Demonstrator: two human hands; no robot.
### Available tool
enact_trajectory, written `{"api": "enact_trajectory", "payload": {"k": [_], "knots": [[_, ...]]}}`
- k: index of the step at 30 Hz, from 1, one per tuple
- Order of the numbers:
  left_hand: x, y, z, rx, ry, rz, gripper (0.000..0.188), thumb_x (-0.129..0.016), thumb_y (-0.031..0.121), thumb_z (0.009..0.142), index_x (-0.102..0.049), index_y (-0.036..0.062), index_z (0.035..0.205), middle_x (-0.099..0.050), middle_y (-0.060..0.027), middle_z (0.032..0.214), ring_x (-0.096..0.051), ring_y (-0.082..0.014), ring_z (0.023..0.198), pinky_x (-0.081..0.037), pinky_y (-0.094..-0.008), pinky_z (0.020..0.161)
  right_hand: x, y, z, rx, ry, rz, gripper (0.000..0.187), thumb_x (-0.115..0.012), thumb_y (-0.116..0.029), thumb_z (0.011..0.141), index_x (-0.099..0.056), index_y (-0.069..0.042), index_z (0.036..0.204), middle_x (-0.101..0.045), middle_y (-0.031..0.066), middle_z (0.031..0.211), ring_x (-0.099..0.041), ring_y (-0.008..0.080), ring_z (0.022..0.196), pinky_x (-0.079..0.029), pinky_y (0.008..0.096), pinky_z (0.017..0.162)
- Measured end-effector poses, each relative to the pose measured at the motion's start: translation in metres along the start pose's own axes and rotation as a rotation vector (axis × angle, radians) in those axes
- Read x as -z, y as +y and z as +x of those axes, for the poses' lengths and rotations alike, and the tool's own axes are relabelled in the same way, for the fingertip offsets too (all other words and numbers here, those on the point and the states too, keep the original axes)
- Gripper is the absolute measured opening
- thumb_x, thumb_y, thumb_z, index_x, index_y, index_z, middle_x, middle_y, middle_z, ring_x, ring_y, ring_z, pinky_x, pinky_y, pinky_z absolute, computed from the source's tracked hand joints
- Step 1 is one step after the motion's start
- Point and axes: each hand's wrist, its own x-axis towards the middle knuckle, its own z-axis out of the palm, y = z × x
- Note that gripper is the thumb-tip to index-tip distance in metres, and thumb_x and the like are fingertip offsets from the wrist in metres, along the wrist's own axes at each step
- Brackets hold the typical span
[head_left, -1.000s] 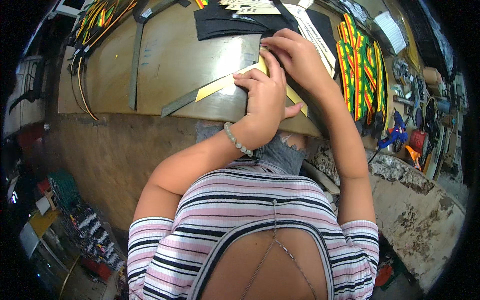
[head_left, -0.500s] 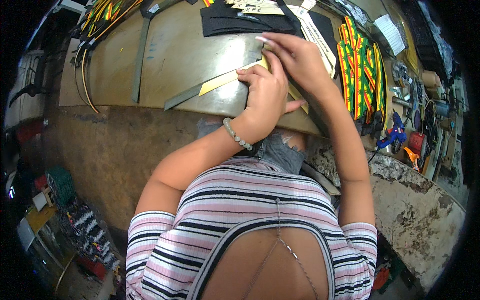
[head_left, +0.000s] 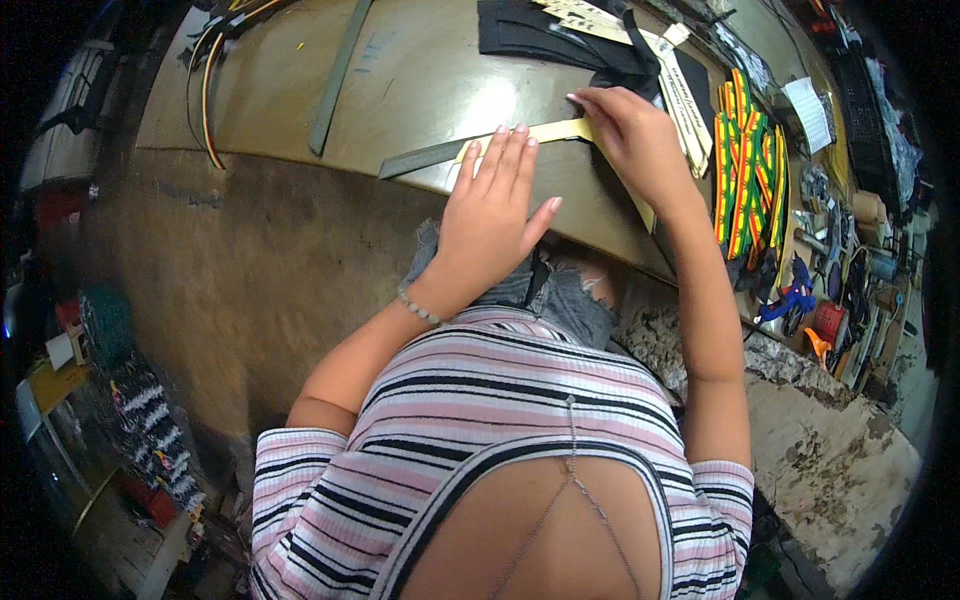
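A pale yellow angled template [head_left: 557, 132] lies on the worktable, one arm reaching left and the other running down toward the near edge. Beneath its left arm a dark grey strip [head_left: 415, 162] sticks out at the far left end. My left hand [head_left: 490, 215] rests on that arm with fingers straight and flat, thumb spread aside. At the template's corner is my right hand [head_left: 640, 145], its thumb and fingertips pinched together. What those fingertips hold, if anything, is too small to make out. My right forearm crosses above the template's near arm.
Black fabric pieces [head_left: 530, 35] and more pale templates [head_left: 685, 115] lie at the back. To the right is a pile of green, yellow and red patterned straps [head_left: 745, 180]. Another grey strip [head_left: 342, 80] lies left. A blue tool [head_left: 795, 295] and orange-handled item [head_left: 818, 346] sit far right.
My left hand has gone from bent, gripping fingers at the template's corner to lying flat along its left arm. My right hand stays by the corner, fingers pinched. The whole view has shifted.
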Motion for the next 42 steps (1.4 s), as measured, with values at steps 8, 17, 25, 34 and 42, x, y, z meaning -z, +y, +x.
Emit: {"api": "enact_trajectory", "payload": {"k": [8,17,25,34,42], "knots": [[-0.013,-0.005,-0.003,-0.083,0.106,0.036,0.059,-0.064,0.036,0.088,-0.058,-0.0021,0.132,-0.057,-0.0228,0.133,-0.047,-0.0421,0.132,-0.028,-0.0607,0.116,-0.041,-0.081,0.005,0.161,0.004,0.086,0.014,-0.062,-0.013,0.09,-0.067,0.0,0.093,-0.064,0.0162,0.091,-0.061,0.0349,0.093,-0.053,0.0446,0.081],[-0.013,-0.007,-0.013,0.097,-0.002,-0.372,0.061,-0.061,0.035,0.088,-0.051,0.0058,0.141,-0.057,-0.0188,0.137,-0.043,-0.0362,0.138,-0.022,-0.0583,0.118,-0.052,-0.104,0.01,0.2,-0.025,-0.215,0.012,-0.064,-0.006,0.072,-0.064,0.0,0.082,-0.061,0.014,0.087,-0.061,0.0298,0.09,-0.057,0.0386,0.071],[-0.018,-0.009,-0.007,-0.006,0.053,-0.131,0.06,-0.063,0.035,0.087,-0.055,0.0007,0.136,-0.056,-0.021,0.137,-0.046,-0.0346,0.135,-0.028,-0.05,0.117,-0.051,-0.107,-0.002,0.173,-0.069,-0.107,0.012,-0.063,-0.008,0.076,-0.065,-0.002,0.087,-0.062,0.0155,0.088,-0.062,0.0327,0.093,-0.055,0.0431,0.078],[0.006,-0.013,0.028,0.091,0.05,-0.134,0.036,-0.069,0.029,0.086,-0.067,0.0065,0.114,-0.062,-0.0118,0.125,-0.057,-0.0302,0.117,-0.041,-0.045,0.094,-0.007,-0.033,-0.057,-0.204,0.229,-0.137,0.017,-0.062,-0.011,0.094,-0.06,0.003,0.103,-0.063,0.0215,0.105,-0.06,0.0409,0.098,-0.047,0.0468,0.086],[0.034,-0.029,0.08,-0.117,-0.021,-0.303,0.019,-0.073,0.018,0.086,-0.067,0.0052,0.099,-0.069,-0.0136,0.096,-0.065,-0.0343,0.091,-0.051,-0.043,0.084,0.011,-0.01,-0.112,-0.498,0.475,0.029,0.015,-0.06,0.0,0.092,-0.064,0.002,0.107,-0.067,0.0209,0.091,-0.067,0.031,0.079,-0.052,0.0371,0.074]]}}
